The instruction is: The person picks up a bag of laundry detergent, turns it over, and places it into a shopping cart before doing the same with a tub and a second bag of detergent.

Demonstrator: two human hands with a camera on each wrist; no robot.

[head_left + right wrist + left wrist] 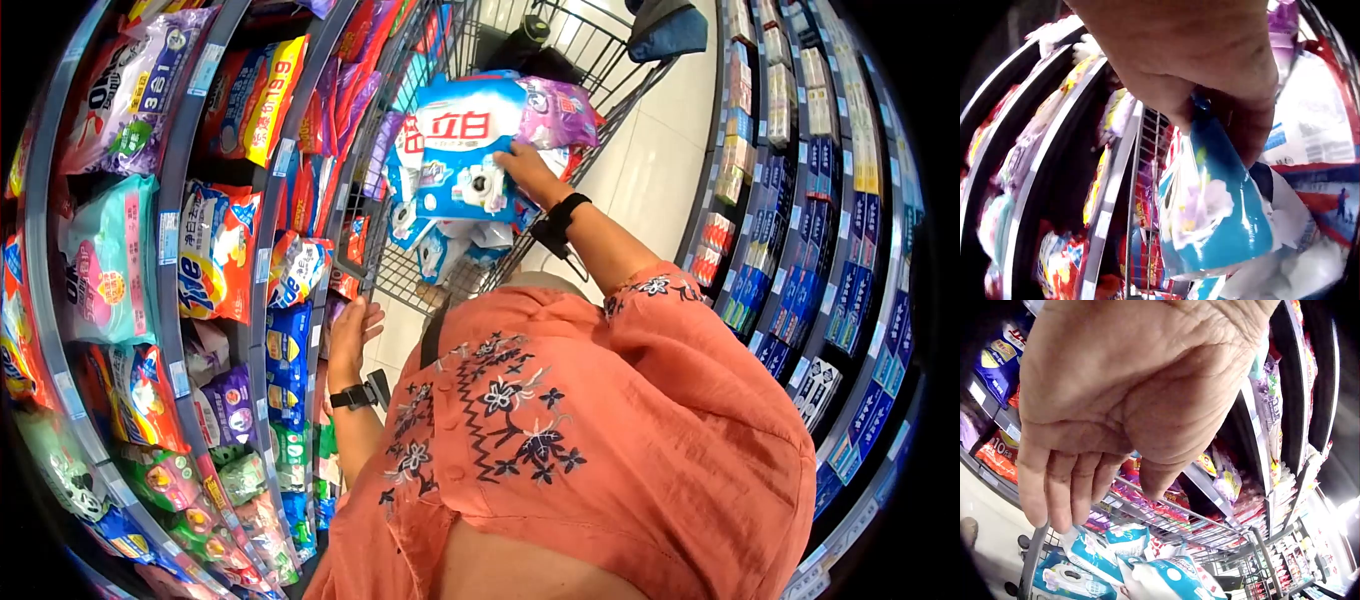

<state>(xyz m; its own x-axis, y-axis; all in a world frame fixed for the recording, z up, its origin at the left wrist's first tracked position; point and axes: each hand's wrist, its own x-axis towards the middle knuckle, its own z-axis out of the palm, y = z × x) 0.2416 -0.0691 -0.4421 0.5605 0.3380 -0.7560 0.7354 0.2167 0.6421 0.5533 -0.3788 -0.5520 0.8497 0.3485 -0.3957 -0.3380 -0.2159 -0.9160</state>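
In the head view, a large blue-and-white bag of laundry detergent (455, 150) lies on top of other packs in a wire shopping cart (405, 290). My right hand (530, 172) holds it by its near right corner. Close up in the right wrist view, fingers and thumb of that right hand (1210, 62) pinch the gathered blue corner of the bag (1229, 219). Beside the shelf and behind the cart hangs my left hand (350, 335). In its own wrist view, the left hand (1129, 394) is empty, palm showing, with loosely extended fingers.
A purple bag (560, 115) sits beside the detergent in the cart, and a dark bottle (530, 35) stands toward its far end. Shelves of colourful detergent bags (215, 250) line the left. Shelves of small boxes (770, 240) line the right, past a pale tiled floor (645, 165).
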